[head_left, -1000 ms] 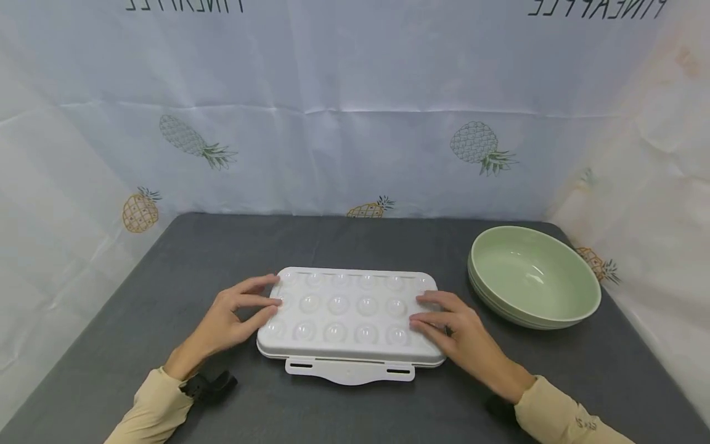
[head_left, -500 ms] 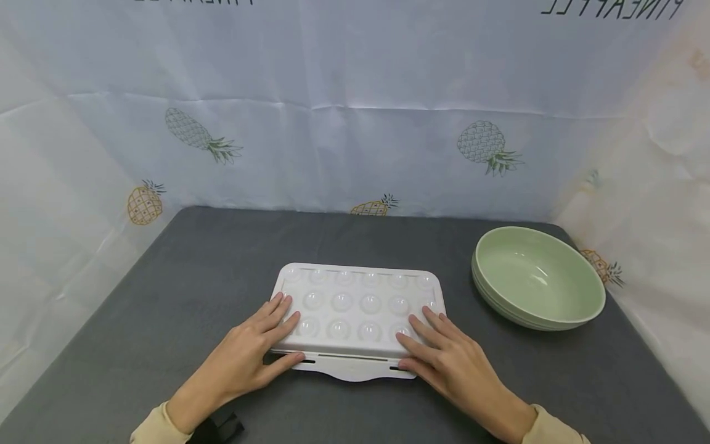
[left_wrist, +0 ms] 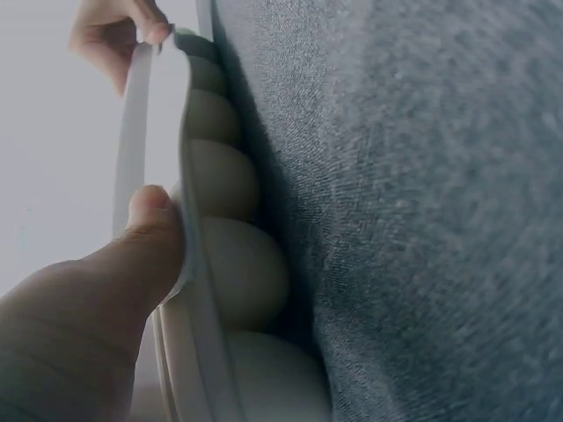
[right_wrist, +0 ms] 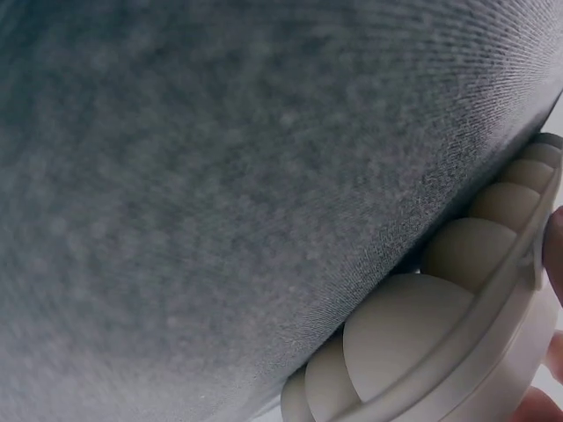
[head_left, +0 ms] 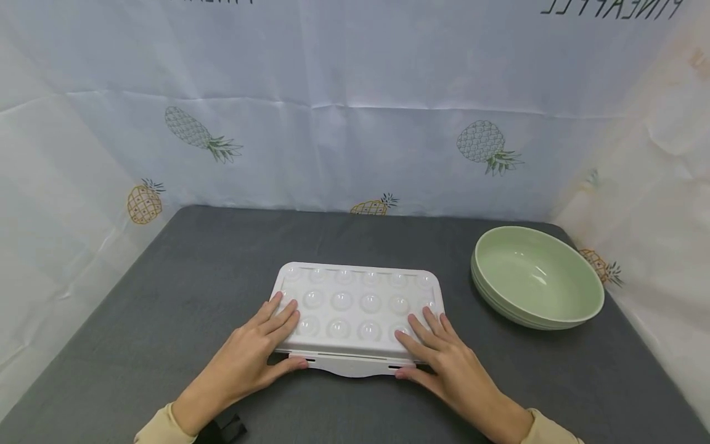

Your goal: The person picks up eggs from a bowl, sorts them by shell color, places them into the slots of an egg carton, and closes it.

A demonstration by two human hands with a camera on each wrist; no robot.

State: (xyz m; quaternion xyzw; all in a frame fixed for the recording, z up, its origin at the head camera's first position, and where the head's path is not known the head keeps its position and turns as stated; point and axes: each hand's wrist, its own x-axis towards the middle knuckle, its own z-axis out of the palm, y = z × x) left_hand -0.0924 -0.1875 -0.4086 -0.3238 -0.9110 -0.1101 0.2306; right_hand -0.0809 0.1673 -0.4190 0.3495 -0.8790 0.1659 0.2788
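A white plastic egg box with round cups in its lid lies flat on the dark tabletop, its front latch flap sticking out toward me. The spread fingers of my left hand rest on the left end of the lid, the thumb against the flap's left end. My right hand lies the same way at the right end, thumb at the flap. From the left wrist, the left thumb shows pressed at the flap edge, above rounded cups on the underside. Only fingertips of the right hand show in the right wrist view.
Nested pale green bowls stand on the table at the right. A white curtain printed with pineapples hangs behind the table and along both sides. Grey cloth covers the tabletop.
Both hands have slid from the box's two ends toward its front, with fingers now on the lid. The thumbs have come onto the latch flap and moved slightly toward its outer edge.
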